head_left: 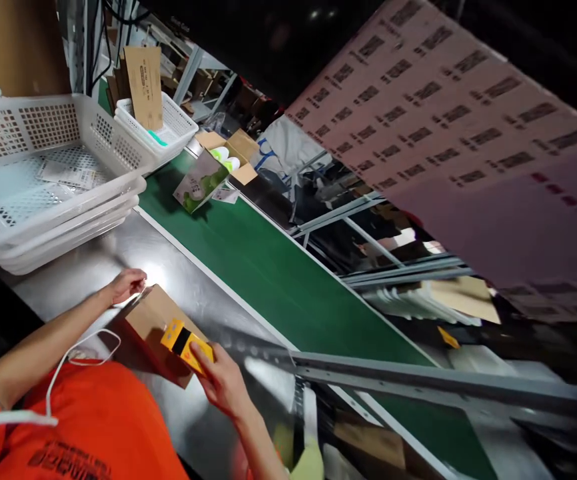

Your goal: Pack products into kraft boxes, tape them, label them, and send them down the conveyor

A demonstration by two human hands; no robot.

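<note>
A brown cardboard box point(156, 317) sits closed and tilted in view on the metal worktop point(228, 317) in front of my body. My right hand point(226, 380) grips a yellow block-shaped item with a black band point(187, 343), with the thumb along its top. It is held over the near right part of the box's top; I cannot tell its exact kind. At the box's far left corner is my left hand point(127, 285), its fingers curled together in a pinch. What those fingers hold, if anything, is too small to make out.
Stacked white plastic baskets point(68, 193) stand at the left, the top one holding labelled bags. A green conveyor belt point(268, 273) runs beyond the worktop, carrying an open box of bright packs point(218, 167). A metal rail point(368, 367) crosses at right. A pink code sheet point(443, 133) hangs above.
</note>
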